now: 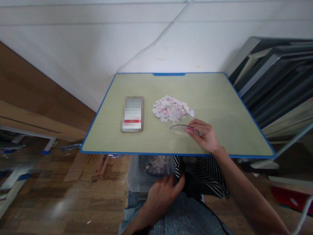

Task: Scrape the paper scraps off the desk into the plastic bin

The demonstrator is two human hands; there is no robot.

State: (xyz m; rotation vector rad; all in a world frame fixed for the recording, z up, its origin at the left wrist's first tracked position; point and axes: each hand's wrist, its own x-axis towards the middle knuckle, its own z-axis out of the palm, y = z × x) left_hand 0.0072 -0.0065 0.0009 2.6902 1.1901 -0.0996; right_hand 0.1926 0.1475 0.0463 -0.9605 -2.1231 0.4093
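1. Leftmost, a brown panel (36,81) leaned along the wall, and flattened cardboard (78,168) lay on the floor.
2. A slab (132,114), its face pixelated, lay flat on the left part of the blue-rimmed tabletop (105,130).
3. Below the front edge stood a clear bin (134,178) with more small pieces inside.
4. The left hand (162,192) rested low beside the bin, back upward, fingers bent and thumb spread toward a striped cloth (212,178); whether it gripped anything could not be told.
5. Near the tabletop's middle sat a loose heap of white and pinkish scraps (170,109), a few straying at its right side.
6. Just in front of the scraps was a thin clear disc (179,128), its right end clamped between the thumb and fingers of the right hand (205,134).
7. Far right, dark panels (274,75) stood stacked beside the tabletop.
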